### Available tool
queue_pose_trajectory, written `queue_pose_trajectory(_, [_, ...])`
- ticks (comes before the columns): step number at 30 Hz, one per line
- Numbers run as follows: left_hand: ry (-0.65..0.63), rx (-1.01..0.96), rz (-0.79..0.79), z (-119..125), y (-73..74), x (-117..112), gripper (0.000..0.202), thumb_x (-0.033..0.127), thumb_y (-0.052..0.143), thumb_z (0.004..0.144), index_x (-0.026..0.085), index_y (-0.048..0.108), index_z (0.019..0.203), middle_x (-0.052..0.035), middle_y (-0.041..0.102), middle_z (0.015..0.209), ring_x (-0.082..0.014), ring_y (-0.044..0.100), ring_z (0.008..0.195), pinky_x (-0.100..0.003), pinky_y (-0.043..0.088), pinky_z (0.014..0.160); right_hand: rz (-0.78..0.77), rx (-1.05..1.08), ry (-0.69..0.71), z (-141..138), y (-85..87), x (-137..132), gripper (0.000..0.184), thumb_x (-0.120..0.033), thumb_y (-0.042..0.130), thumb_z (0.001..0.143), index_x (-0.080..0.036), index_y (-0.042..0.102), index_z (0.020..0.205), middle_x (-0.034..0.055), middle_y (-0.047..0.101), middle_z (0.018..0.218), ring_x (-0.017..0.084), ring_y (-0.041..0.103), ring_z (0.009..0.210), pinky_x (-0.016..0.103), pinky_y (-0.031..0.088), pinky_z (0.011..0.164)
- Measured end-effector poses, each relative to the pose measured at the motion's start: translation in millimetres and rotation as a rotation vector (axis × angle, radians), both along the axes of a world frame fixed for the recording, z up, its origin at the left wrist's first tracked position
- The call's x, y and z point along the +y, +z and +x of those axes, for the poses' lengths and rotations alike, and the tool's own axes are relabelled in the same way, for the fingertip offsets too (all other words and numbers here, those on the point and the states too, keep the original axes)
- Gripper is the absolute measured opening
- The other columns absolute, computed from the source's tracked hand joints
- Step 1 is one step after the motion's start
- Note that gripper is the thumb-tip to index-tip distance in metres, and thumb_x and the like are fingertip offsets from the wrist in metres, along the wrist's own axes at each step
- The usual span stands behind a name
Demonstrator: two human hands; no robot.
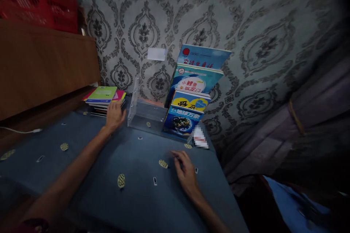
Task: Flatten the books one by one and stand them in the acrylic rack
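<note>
My left hand reaches to the front edge of a low stack of books with a green cover on top, fingers touching the stack's lower books. My right hand lies flat on the blue patterned tablecloth, fingers spread, holding nothing. Between the hands stands a clear acrylic book rack. Several books stand tiered in its right part, blue covers facing me.
A brown wooden shelf with a red crate on top stands at the left. Patterned wallpaper backs the table. A white cable lies at the left edge. A curtain hangs at the right, past the table's edge.
</note>
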State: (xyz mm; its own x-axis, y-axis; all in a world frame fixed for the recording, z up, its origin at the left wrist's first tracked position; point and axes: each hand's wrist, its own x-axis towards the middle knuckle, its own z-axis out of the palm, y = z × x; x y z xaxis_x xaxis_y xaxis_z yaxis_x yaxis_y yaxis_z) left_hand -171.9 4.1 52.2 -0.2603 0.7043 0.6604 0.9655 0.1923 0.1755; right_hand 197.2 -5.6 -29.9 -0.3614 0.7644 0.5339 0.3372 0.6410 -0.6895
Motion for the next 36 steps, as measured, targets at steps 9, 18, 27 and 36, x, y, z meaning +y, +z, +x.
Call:
queue_pose_trajectory(9, [0.253,0.121,-0.446,-117,8.7,5,0.085,0.046,0.052,0.091,0.004,0.024,0.159,-0.0275,0.032,0.162,-0.0445,0.018,0.154,-0.075,0.021,0.113,-0.098,-0.101,0.128,-6,-0.4,-3,0.025,-0.023,0.047,0.095,-0.022,0.072,0.099,0.0113,0.071,0.106,0.025,0.069,0.101,0.04,0.057,0.092])
queue_pose_trajectory(18, [0.205,0.216,-0.493,-123,18.6,-11,0.073,0.038,0.053,0.093,0.011,0.03,0.157,-0.0254,0.053,0.146,-0.0411,0.044,0.136,-0.073,0.027,0.11,-0.088,-0.123,0.137,-6,-1.0,-1,0.028,-0.024,0.046,0.096,-0.022,0.074,0.097,0.0125,0.071,0.107,0.026,0.07,0.101,0.041,0.058,0.09])
queue_pose_trajectory(27, [0.258,0.214,-0.542,-117,25.0,-7,0.056,0.013,0.038,0.094,0.014,0.04,0.15,-0.0242,0.047,0.152,-0.0399,0.04,0.142,-0.072,0.031,0.108,-0.107,-0.115,0.124,-5,-3.4,0,0.027,-0.023,0.046,0.095,-0.022,0.073,0.097,0.0117,0.071,0.108,0.025,0.069,0.101,0.04,0.056,0.09])
queue_pose_trajectory(36, [0.222,0.256,-0.596,-110,31.5,-20,0.046,0.008,0.031,0.095,0.013,0.057,0.133,-0.0226,0.067,0.123,-0.035,0.065,0.114,-0.057,0.042,0.103,-0.103,-0.124,0.135,-6,-2.0,2,0.029,-0.022,0.046,0.094,-0.022,0.075,0.097,0.0113,0.071,0.106,0.025,0.069,0.099,0.04,0.057,0.089])
